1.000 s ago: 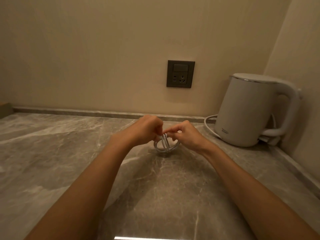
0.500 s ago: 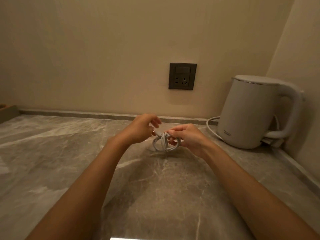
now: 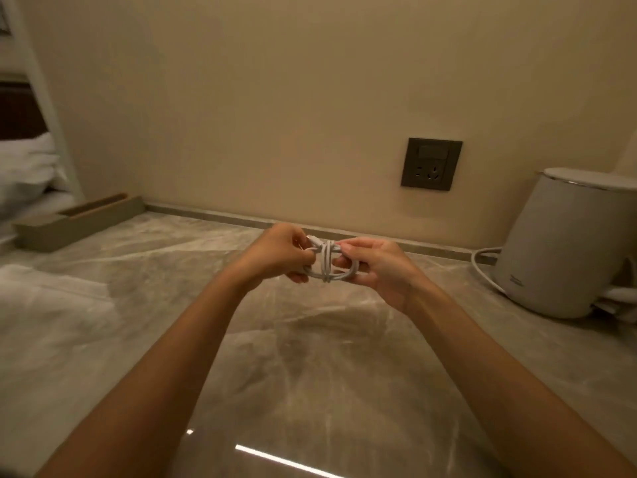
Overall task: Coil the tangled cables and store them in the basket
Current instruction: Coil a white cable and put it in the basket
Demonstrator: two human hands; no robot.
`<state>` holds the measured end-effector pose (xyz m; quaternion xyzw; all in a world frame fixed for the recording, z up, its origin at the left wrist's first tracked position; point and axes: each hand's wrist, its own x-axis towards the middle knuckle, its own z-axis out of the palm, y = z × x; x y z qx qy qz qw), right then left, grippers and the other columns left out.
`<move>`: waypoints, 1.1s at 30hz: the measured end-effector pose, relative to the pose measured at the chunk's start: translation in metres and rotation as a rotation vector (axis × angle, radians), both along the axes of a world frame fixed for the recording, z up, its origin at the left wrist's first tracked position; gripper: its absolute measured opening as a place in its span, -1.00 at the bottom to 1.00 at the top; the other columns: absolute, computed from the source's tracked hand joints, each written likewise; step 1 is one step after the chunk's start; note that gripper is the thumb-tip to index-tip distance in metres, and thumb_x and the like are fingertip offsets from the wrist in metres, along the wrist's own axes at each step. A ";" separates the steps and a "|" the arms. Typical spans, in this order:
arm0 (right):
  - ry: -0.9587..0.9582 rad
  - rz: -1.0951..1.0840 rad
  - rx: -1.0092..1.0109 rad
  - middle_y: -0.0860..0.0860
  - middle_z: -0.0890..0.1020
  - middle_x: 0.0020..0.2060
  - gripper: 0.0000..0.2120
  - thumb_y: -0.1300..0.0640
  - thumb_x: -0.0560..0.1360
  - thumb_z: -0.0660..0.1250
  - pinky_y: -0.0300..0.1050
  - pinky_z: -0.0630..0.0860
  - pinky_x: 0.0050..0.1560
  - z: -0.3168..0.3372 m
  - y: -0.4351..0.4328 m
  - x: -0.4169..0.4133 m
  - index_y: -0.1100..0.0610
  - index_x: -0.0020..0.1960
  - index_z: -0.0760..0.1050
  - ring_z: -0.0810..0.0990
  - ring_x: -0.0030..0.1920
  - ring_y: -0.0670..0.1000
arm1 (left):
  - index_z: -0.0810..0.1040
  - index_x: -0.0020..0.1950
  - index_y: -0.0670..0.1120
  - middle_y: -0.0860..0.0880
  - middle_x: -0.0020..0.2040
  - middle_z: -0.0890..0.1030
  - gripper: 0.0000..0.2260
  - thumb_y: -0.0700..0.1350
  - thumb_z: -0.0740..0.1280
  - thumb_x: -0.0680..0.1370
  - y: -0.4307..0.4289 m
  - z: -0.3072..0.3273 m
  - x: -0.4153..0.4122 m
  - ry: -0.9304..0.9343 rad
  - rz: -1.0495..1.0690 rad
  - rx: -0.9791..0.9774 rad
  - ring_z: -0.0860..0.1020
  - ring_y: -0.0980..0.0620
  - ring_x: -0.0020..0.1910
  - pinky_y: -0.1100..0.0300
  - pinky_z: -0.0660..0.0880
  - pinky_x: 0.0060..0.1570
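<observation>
A white cable (image 3: 325, 265) is wound into a small flat coil with a few turns wrapped across its middle. I hold it above the marble counter (image 3: 310, 357), in the middle of the view. My left hand (image 3: 279, 255) grips the coil's left end, fingers curled round the loops, with the cable's plug end sticking out near my thumb. My right hand (image 3: 375, 267) pinches the coil's right end between thumb and fingers. At the far left a shallow tan tray-like basket (image 3: 79, 220) sits on the counter by the wall.
A white electric kettle (image 3: 568, 243) stands at the right with its white cord (image 3: 482, 267) trailing on the counter. A dark wall socket (image 3: 431, 163) is above the counter's back edge. White bedding (image 3: 27, 167) lies beyond the counter's left end.
My view has swung left, bringing the basket and bedding into sight. Both hands have lifted the coil slightly, and my left hand has closed again on the coil's left end.
</observation>
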<state>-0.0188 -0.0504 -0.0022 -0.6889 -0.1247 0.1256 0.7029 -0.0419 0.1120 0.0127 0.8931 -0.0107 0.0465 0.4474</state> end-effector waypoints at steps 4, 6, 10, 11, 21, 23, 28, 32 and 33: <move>-0.078 0.073 -0.098 0.12 0.61 -0.23 -0.84 0.39 0.52 0.25 -0.17 0.59 -0.16 0.003 0.050 -0.025 0.24 0.05 0.52 0.60 -0.21 -0.01 | 0.57 -0.07 -0.25 -0.17 -0.24 0.61 -0.94 -0.31 0.33 0.48 0.048 0.004 -0.037 -0.054 0.143 -0.002 0.56 0.16 -0.50 0.37 0.48 -0.49; -0.123 0.121 -0.139 0.14 0.61 -0.22 -0.87 0.39 0.51 0.27 -0.23 0.60 -0.23 0.002 0.082 -0.038 0.22 -0.02 0.52 0.60 -0.24 -0.01 | 0.58 -0.06 -0.24 -0.16 -0.24 0.61 -0.93 -0.30 0.34 0.48 0.077 0.004 -0.063 -0.071 0.218 0.009 0.57 0.14 -0.48 0.37 0.48 -0.48; -0.230 0.165 -0.252 0.20 0.64 -0.17 -0.92 0.36 0.45 0.38 -0.22 0.61 -0.26 -0.002 0.162 -0.072 0.23 -0.14 0.51 0.65 -0.21 0.04 | 0.58 -0.11 -0.21 -0.15 -0.29 0.61 -0.94 -0.32 0.34 0.47 0.140 -0.001 -0.127 -0.091 0.403 -0.005 0.56 0.14 -0.51 0.35 0.50 -0.48; -0.259 0.185 -0.269 0.20 0.63 -0.19 -0.91 0.37 0.43 0.39 -0.20 0.61 -0.27 -0.003 0.180 -0.082 0.23 -0.17 0.51 0.64 -0.22 0.05 | 0.57 -0.14 -0.21 -0.15 -0.31 0.60 -0.95 -0.33 0.33 0.47 0.155 -0.004 -0.142 -0.094 0.441 -0.018 0.55 0.14 -0.53 0.34 0.50 -0.49; -0.407 0.533 -0.386 0.17 0.60 -0.30 -0.87 0.37 0.37 0.43 -0.03 0.62 -0.22 -0.040 0.341 -0.196 0.20 -0.25 0.52 0.59 -0.36 0.05 | 0.45 -0.27 -0.19 -0.13 -0.33 0.53 -0.84 -0.35 0.30 0.49 0.274 -0.053 -0.297 0.024 0.846 -0.125 0.54 0.12 -0.55 0.31 0.54 -0.50; -0.372 0.607 -0.402 0.19 0.61 -0.24 -0.80 0.37 0.37 0.44 -0.01 0.63 -0.16 -0.059 0.369 -0.223 0.15 -0.28 0.47 0.63 -0.28 0.09 | 0.47 -0.24 -0.20 -0.13 -0.28 0.55 -0.88 -0.34 0.32 0.48 0.295 -0.074 -0.329 0.075 0.922 -0.152 0.56 0.05 -0.44 0.23 0.58 -0.45; -0.388 0.738 -0.505 0.10 0.60 -0.29 -0.76 0.35 0.38 0.44 0.09 0.61 -0.04 -0.113 0.416 -0.273 0.11 -0.31 0.44 0.66 -0.15 0.12 | 0.41 -0.02 -0.14 -0.14 -0.14 0.53 -0.81 -0.31 0.36 0.46 0.323 -0.126 -0.387 0.187 1.044 -0.208 0.60 -0.03 -0.30 0.11 0.62 -0.36; -0.303 0.874 -0.609 0.06 0.58 -0.33 -0.72 0.39 0.38 0.41 0.10 0.61 0.00 -0.165 0.443 -0.303 0.09 -0.38 0.47 0.65 -0.08 0.14 | 0.43 -0.12 -0.10 -0.14 -0.15 0.56 -0.85 -0.33 0.32 0.47 0.334 -0.168 -0.419 0.326 1.102 -0.214 0.61 -0.04 -0.37 0.12 0.61 -0.40; -0.278 0.900 -0.627 0.06 0.58 -0.32 -0.72 0.38 0.39 0.40 0.08 0.61 0.01 -0.174 0.445 -0.306 0.09 -0.37 0.48 0.65 -0.08 0.14 | 0.44 -0.11 -0.10 -0.15 -0.14 0.57 -0.86 -0.32 0.32 0.47 0.336 -0.176 -0.422 0.363 1.107 -0.207 0.62 -0.06 -0.35 0.10 0.62 -0.37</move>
